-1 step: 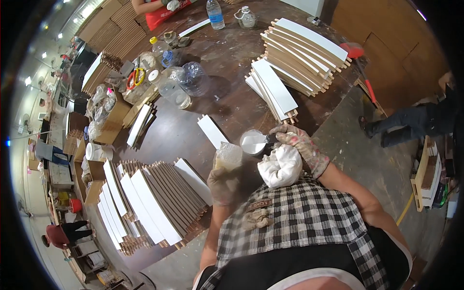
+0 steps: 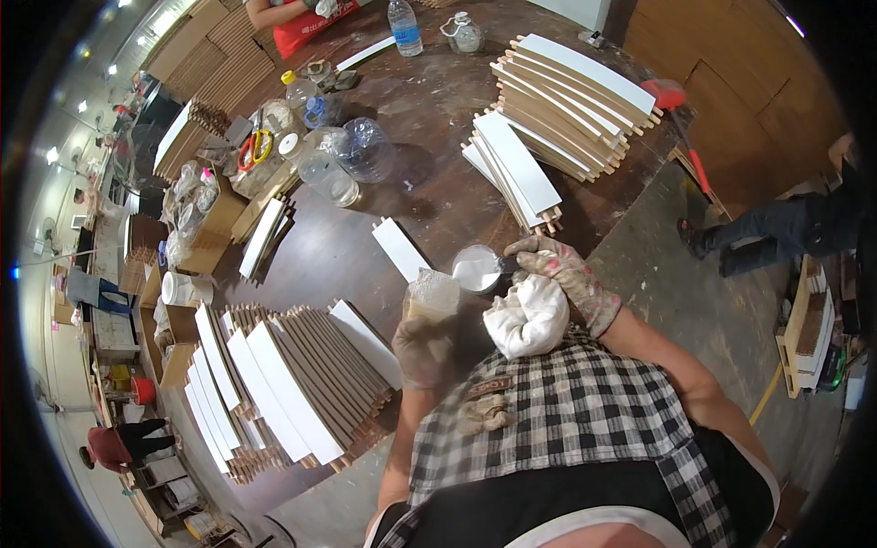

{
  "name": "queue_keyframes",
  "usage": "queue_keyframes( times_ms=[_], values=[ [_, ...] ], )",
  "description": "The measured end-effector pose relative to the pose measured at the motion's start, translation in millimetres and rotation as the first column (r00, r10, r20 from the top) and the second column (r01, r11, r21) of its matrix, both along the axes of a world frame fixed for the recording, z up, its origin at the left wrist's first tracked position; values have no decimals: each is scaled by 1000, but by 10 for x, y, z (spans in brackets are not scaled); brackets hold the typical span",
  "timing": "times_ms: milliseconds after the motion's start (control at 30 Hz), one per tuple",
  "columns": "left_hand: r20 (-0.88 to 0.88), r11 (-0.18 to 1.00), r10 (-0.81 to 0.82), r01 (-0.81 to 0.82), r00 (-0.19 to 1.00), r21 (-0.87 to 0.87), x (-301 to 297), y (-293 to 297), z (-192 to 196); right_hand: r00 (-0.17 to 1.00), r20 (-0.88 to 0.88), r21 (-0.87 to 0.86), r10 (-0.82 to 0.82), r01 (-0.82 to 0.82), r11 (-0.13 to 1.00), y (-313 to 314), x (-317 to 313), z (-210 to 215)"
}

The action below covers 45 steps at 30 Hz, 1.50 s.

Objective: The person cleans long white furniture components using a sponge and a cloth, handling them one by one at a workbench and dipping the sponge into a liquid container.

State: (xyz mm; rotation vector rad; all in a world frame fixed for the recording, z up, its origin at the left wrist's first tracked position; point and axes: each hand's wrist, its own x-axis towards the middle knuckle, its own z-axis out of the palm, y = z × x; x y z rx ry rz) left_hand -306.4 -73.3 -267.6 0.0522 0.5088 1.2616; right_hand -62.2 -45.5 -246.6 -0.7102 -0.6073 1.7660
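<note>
A: Entry, head view. The left hand, gloved, was closed around a small translucent plastic cup, held upright just above the near edge of the table. The right hand, also gloved, was closed on the handle end of a small round pot with white stuff in it, tilted toward the cup. A bunched white cloth sat under that wrist, against the checked shirt.

B: Handling of the cup?

A: Judged light and thin-walled, likely to buckle if squeezed; best held around the lower wall, as it was. Whether the white material was liquid or paste, I could not tell. The pot looked stiff; the handle was the sensible hold.

B: Other containers?

A: Two large clear plastic jugs stood further up the table, contents not readable. A clear bottle with a yellow cap stood behind them, a water bottle with a blue cap and a small glass jar near the far edge.

B: Surroundings?

A: One white slat lay flat just beyond the cup. Fanned stacks of white-faced wooden slats stood to the left and at the far right. Another person in a red top was at the far end.
</note>
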Motion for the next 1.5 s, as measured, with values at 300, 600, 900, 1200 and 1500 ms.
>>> queue_keyframes(
  times_ms=[300,600,900,1200,1500],
  values=[
    [-730,921,-81,331,678,204,190,-30,596,941,339,62,13,-36,997,48,-164,231],
    [-790,871,40,365,612,328,119,-9,631,946,225,-93,234,-218,971,106,33,321],
    [-844,894,126,309,521,324,191,23,782,557,619,763,-554,-261,592,-83,-80,665],
    [-698,952,-84,264,711,155,248,56,828,406,479,872,-779,-325,367,-94,0,805],
    [-714,917,-25,300,700,262,292,22,855,750,542,765,-380,-252,593,-122,217,648]
  ],
)
